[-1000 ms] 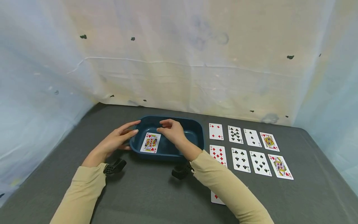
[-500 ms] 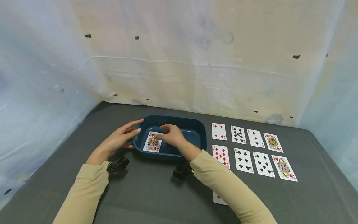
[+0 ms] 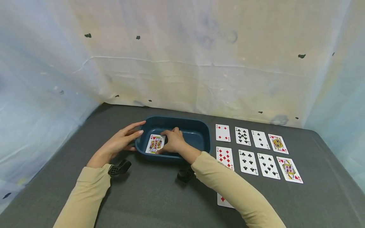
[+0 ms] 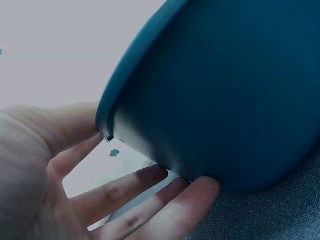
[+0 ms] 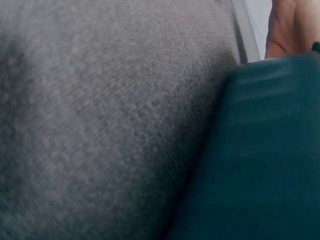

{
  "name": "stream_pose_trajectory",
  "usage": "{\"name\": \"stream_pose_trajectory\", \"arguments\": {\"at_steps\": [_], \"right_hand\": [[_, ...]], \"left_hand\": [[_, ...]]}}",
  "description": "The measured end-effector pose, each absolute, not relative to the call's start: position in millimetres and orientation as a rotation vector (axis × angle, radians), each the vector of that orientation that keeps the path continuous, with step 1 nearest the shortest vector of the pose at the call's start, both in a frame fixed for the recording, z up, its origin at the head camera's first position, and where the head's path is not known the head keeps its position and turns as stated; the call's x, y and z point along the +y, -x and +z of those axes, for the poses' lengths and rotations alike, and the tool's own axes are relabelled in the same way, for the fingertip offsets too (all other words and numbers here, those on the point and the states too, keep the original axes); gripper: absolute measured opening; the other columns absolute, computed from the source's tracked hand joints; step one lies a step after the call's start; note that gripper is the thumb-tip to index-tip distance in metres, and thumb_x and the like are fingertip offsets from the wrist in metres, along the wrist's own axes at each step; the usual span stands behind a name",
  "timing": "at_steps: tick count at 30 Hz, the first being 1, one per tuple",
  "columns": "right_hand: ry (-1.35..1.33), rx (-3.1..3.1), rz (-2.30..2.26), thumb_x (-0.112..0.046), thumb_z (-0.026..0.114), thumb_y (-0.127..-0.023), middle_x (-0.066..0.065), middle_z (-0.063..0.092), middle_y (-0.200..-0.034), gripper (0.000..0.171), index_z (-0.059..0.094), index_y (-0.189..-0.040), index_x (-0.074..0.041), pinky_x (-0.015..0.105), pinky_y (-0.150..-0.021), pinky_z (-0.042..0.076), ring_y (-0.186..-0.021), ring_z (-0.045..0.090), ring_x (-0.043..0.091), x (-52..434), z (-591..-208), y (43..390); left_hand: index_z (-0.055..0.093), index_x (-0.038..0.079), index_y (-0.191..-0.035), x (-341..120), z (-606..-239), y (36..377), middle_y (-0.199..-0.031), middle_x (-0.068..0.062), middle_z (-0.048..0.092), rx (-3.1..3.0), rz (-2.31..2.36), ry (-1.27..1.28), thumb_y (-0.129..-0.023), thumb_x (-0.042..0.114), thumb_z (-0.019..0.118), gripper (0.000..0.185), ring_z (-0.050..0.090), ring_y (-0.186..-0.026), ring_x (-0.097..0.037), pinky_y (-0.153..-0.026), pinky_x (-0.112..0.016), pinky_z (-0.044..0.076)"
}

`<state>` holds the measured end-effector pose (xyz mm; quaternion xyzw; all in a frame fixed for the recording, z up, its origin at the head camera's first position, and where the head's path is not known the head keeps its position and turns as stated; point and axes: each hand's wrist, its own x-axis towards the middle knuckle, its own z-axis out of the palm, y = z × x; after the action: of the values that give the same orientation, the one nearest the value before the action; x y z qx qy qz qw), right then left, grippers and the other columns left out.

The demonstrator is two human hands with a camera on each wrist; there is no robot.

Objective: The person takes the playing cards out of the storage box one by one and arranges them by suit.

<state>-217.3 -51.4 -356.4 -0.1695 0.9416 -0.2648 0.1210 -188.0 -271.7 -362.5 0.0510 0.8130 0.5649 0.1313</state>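
Note:
A dark blue plastic tub [image 3: 177, 120] stands on the grey table, with a king of hearts card [image 3: 154, 143] lying face up on its floor at the left. My right hand [image 3: 163, 148] reaches down into the tub, its curled fingers on the card's right edge. My left hand [image 3: 136, 132] rests with straight fingers against the tub's left outer wall. The left wrist view shows the left hand's fingers [image 4: 150, 200] under the tub's wall [image 4: 225, 100]. The right wrist view shows only table cloth [image 5: 100, 125] and the tub's side [image 5: 260, 160].
Right of the tub, several cards lie face up in two rows, from the four of diamonds [image 3: 222, 132] to the queen of hearts [image 3: 289, 165]. Another card [image 3: 224, 201] lies half hidden under my right forearm. A pale curtain closes the back and sides.
My right hand has dropped from above the tub down onto the king of hearts, and its fingers now curl at the card's edge. The left hand has stayed at the tub's wall.

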Motion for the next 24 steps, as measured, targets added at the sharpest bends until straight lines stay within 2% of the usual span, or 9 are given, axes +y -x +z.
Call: {"name": "stream_pose_trajectory", "arguments": {"at_steps": [4,9,13,16,19,24], "right_hand": [[0.515,2.733,-0.786,-0.024,0.089,-0.067,0.015,0.043,-0.123,0.07,0.057,-0.129,-0.013,0.042,-0.096,0.037,-0.108,0.039,0.028,-51.7,-355.9,216.0],[0.629,2.663,-0.869,-0.016,0.087,-0.07,0.017,0.046,-0.124,0.071,0.05,-0.13,-0.014,0.041,-0.096,0.04,-0.111,0.045,0.028,-50.5,-355.7,216.0],[0.754,2.526,-1.008,-0.006,0.082,-0.074,0.015,0.058,-0.108,0.074,0.04,-0.135,-0.014,0.03,-0.079,0.048,-0.094,0.06,0.023,-49.6,-355.1,216.7],[0.783,2.437,-1.074,-0.001,0.078,-0.078,0.011,0.062,-0.096,0.075,0.036,-0.139,-0.014,0.024,-0.068,0.046,-0.079,0.062,0.017,-49.6,-354.1,216.6],[0.761,2.416,-1.101,-0.001,0.075,-0.081,0.009,0.062,-0.092,0.072,0.036,-0.14,-0.015,0.022,-0.066,0.044,-0.075,0.06,0.012,-49.9,-353.3,216.4],[0.695,2.395,-1.255,0.0,0.071,-0.083,0.01,0.061,-0.09,0.067,0.038,-0.139,-0.016,0.022,-0.066,0.047,-0.073,0.06,0.013,-48.1,-351.1,216.3]], "left_hand": [[0.027,0.031,-0.152,-272.1,-363.4,188.4,-0.152,-0.019,0.031,2.36,1.646,-0.158,-0.099,0.042,0.051,0.059,0.041,-0.131,-0.04,-0.085,-0.046,0.054],[0.027,0.031,-0.152,-272.4,-362.8,188.4,-0.154,-0.019,0.027,2.362,1.637,-0.148,-0.096,0.047,0.052,0.063,0.04,-0.132,-0.041,-0.086,-0.045,0.054],[0.026,0.031,-0.152,-272.5,-361.8,187.9,-0.154,-0.02,0.027,2.358,1.634,-0.138,-0.095,0.05,0.052,0.065,0.039,-0.132,-0.042,-0.086,-0.045,0.054],[0.026,0.031,-0.152,-272.3,-361.2,187.4,-0.152,-0.02,0.03,2.358,1.635,-0.141,-0.096,0.049,0.052,0.064,0.04,-0.131,-0.041,-0.086,-0.044,0.054],[0.026,0.03,-0.152,-272.5,-361.3,186.8,-0.151,-0.02,0.032,2.359,1.637,-0.156,-0.097,0.048,0.051,0.063,0.041,-0.13,-0.04,-0.085,-0.044,0.054],[0.025,0.029,-0.152,-272.9,-361.6,187.6,-0.151,-0.021,0.032,2.357,1.635,-0.161,-0.097,0.048,0.05,0.064,0.042,-0.13,-0.04,-0.085,-0.044,0.054]]}}
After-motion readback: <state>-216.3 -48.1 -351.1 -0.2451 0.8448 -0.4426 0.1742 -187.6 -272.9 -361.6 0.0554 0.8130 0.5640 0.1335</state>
